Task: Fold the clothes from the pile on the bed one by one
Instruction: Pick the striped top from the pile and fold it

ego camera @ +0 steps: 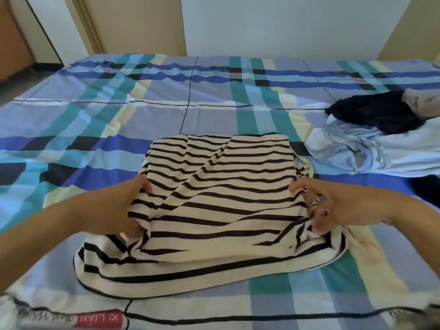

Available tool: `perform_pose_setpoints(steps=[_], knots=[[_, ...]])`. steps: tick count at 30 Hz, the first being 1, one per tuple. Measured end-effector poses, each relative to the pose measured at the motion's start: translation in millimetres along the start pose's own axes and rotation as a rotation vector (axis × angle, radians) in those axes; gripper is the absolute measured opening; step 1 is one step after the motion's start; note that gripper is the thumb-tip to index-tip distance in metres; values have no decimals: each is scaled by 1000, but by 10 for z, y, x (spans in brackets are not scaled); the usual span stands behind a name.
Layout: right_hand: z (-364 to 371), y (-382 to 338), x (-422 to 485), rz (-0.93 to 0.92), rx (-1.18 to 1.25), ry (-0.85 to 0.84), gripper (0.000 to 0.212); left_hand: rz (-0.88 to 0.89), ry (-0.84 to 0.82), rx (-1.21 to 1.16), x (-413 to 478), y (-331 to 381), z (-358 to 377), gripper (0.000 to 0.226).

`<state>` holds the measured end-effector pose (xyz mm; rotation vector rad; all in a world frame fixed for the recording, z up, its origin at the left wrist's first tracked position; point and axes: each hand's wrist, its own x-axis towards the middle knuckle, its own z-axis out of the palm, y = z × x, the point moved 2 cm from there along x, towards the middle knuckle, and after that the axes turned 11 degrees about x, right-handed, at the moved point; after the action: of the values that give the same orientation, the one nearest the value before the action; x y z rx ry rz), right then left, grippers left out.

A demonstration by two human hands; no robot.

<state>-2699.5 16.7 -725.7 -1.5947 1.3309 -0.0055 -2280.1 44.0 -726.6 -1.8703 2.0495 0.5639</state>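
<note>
The cream cotton garment with black stripes point(214, 186) lies half folded on the near middle of the plaid blue bedsheet point(95, 115). The left hand point(123, 208) and the right hand point(326, 206) each pinch one side edge of it. The pile of pale blue and dark clothes point(381, 134) sits far right.

Plaid bedsheet point(214, 91), white wall point(285, 25), wooden door frame point(90, 25)

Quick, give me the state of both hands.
Left hand: closed on the striped shirt, left edge.
Right hand: closed on the shirt's right edge.
</note>
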Motion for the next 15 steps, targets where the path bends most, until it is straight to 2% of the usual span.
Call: perform_pose_setpoints(steps=[1,2,4,5,7,9,12,15], knots=[[-33,80,-56,48,-59,35,78,-35,64,168,-14,-18,43,79],[-67,134,-70,78,-124,73,78,-30,196,288,-26,-16,84,80],[-95,189,-82,82,-190,145,72,159,417,234,-102,210,141,61],[-93,197,-96,74,-224,185,66,296,440,144,-145,374,174,49],[-64,204,-98,73,-314,257,57,507,383,121,-238,730,260,36],[-38,228,-107,101,-340,247,53,660,328,195,-275,1036,418,40],[-6,277,-141,61,-159,175,43,693,292,343,-199,1305,630,48],[50,282,-169,-52,24,261,21,722,333,348,-106,1428,722,32]])
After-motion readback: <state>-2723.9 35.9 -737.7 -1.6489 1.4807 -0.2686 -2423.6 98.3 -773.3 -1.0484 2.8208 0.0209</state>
